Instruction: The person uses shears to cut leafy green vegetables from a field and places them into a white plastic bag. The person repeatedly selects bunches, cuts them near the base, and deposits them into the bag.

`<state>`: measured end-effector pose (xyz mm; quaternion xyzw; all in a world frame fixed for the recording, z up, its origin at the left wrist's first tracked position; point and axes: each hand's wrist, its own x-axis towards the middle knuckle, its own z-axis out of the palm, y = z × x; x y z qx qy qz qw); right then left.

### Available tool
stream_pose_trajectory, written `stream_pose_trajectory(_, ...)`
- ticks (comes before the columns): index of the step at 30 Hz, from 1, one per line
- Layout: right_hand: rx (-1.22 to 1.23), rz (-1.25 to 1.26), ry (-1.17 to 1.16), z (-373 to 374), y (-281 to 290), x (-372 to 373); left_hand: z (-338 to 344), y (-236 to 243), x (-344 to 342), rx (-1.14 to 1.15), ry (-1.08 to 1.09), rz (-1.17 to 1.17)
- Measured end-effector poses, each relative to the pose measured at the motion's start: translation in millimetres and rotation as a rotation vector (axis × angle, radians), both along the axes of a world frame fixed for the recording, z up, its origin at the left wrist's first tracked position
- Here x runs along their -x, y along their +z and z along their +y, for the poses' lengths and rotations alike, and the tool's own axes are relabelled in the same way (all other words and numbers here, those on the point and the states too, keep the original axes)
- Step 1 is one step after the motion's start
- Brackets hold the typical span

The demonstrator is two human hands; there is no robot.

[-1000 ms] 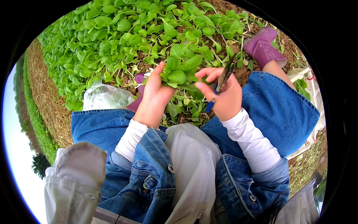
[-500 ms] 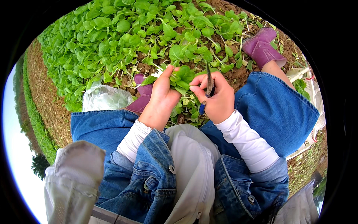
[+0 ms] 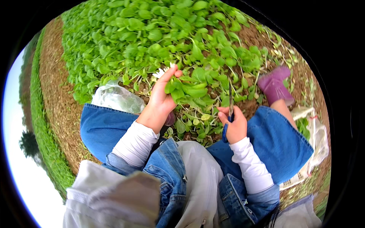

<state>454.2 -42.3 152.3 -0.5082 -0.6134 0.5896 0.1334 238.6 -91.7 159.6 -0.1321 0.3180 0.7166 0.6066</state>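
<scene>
Now, the left hand (image 3: 162,93) is closed around a bunch of greens (image 3: 188,89), over the near edge of the leafy bed (image 3: 125,41); white stem ends (image 3: 160,72) come out beside the thumb. The right hand (image 3: 238,123) grips scissors (image 3: 230,108) pointing away from the body; whether fingers pass through the handles, I cannot tell. To handle well, I think, one should hold stems firmly, not crush tender leaves, and keep the blades away from the left fingers.
</scene>
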Motion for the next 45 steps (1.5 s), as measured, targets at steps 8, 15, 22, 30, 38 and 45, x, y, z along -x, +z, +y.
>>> stream_pose_trajectory(8,-0.112,-0.044,0.142,-11.5,-22.9,-12.5,-105.9,169.6,157.7,-0.216,0.345,0.798)
stream_pose_trajectory(15,-0.032,0.000,0.146,-22.6,-53.8,-12.7,-332.0,92.9,224.8,0.834,0.528,0.807)
stream_pose_trajectory(22,-0.067,-0.201,0.178,-14.0,-62.8,-22.2,-376.1,-75.3,238.2,1.272,-0.406,0.927)
stream_pose_trajectory(30,-0.002,-0.279,0.162,-14.2,-78.7,-9.1,-402.7,-162.2,267.4,1.451,-1.136,1.327)
stream_pose_trajectory(38,-0.086,-0.389,0.389,-31.0,-80.4,26.9,-439.3,-131.0,269.2,1.653,-1.379,1.646)
stream_pose_trajectory(45,0.065,-0.377,0.301,-29.4,-99.1,27.6,-397.8,-139.5,248.1,0.726,-1.556,2.266)
